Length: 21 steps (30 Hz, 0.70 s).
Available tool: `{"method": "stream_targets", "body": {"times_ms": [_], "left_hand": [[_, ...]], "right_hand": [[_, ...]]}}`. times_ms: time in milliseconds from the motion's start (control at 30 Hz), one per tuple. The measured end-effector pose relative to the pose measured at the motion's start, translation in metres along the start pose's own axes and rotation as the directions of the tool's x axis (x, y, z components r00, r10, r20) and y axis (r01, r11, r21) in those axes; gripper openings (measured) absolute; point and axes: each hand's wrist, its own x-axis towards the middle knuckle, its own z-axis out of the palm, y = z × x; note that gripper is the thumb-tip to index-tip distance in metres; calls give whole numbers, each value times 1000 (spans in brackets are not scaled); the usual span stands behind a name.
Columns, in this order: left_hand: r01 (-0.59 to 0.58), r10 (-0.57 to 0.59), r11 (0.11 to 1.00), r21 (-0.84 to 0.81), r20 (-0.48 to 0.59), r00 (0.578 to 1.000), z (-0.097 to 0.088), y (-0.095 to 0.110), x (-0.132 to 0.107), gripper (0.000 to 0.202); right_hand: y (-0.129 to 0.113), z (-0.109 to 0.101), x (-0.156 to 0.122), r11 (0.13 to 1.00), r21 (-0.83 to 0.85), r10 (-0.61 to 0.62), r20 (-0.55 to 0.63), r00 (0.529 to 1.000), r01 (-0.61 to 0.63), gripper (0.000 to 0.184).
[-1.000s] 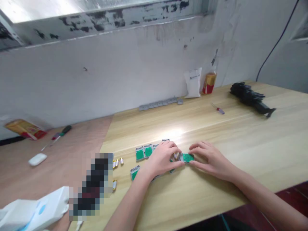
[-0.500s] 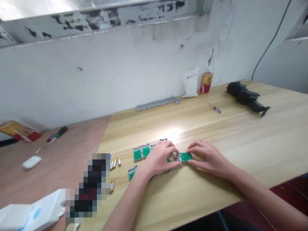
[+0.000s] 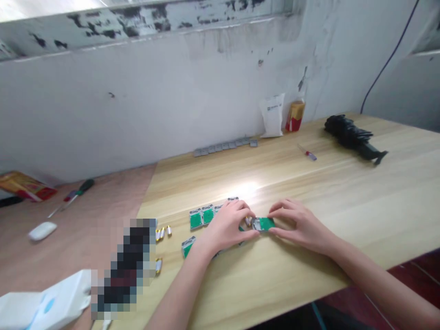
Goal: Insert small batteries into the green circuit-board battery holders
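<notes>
A small green circuit board (image 3: 265,223) in a grey casing lies between my two hands, low over the wooden table. My right hand (image 3: 302,225) grips its right end between thumb and fingers. My left hand (image 3: 229,227) is curled at its left end, thumb along the near edge and fingertips along the far edge. A small battery (image 3: 248,221) shows in the gap between the left fingers and thumb. Similar green boards (image 3: 208,215) lie in rows beyond and beneath my left hand, partly hidden by it. Several small gold-and-silver batteries (image 3: 162,233) lie to the left.
A blurred-out dark device (image 3: 125,268) and a white box (image 3: 65,298) are at lower left. Screwdrivers (image 3: 77,194) lie behind them. Grey plates (image 3: 225,145) line the wall, near a white packet (image 3: 272,117). A small screwdriver (image 3: 310,156) and black bundle (image 3: 350,135) lie right.
The camera view has shifted slightly. Both hands stay at the circuit board in nearly the same pose.
</notes>
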Motion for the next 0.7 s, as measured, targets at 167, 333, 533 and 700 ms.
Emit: {"method": "stream_targets", "body": {"times_ms": [167, 333, 533, 700], "left_hand": [[0, 0, 1000, -7, 13, 1000, -1, 0, 0, 25], [15, -15, 1000, -9, 20, 1000, -2, 1, 0, 24], [14, -14, 1000, -10, 28, 1000, -1, 0, 1, 26], [9, -9, 1000, 2, 31, 999, -1, 0, 1, 25]], "right_hand": [[3, -1, -1, 1000, -14, 24, 7, 1000, -24, 25], [3, -4, -2, 1000, 12, 25, 29, 999, -26, 24], [1, -6, -2, 998, 52, 41, 6, 999, -42, 17], [3, -8, -3, 998, 59, 37, 14, 999, -38, 18]]}}
